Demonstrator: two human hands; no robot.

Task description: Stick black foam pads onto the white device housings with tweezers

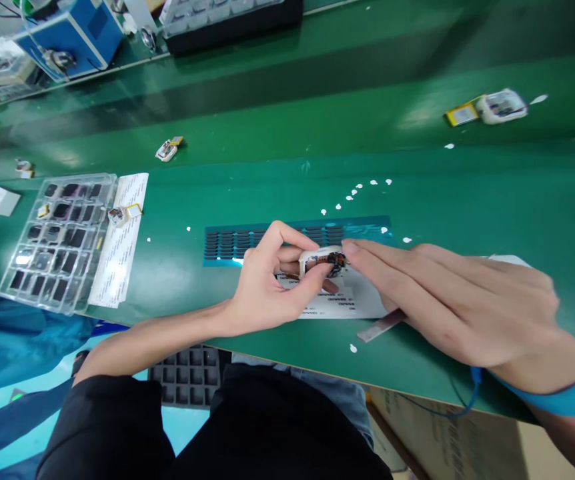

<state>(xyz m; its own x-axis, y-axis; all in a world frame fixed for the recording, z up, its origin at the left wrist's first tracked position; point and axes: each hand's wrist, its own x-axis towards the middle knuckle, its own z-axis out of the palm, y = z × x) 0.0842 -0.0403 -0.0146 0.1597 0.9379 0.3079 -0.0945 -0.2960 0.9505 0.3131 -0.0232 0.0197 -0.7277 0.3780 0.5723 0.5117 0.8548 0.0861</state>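
Note:
My left hand grips a small white device housing between thumb and fingers, just above the bench. Dark electronics and thin wires show in its open side. At the housing's right edge, my right hand touches or nearly touches it with fingertips pressed together. A flat metal strip sticks out from under that hand, seemingly held in it; its other end is hidden. Beneath the hands lies a white printed sheet. Behind them is a blue film strip with rows of dark slender pieces.
A clear compartment tray of dark parts stands left, beside a printed paper strip. A housing with a yellow-edged battery lies far right; another housing lies back left. White adhesive bits dot the green bench. A blue box stands behind.

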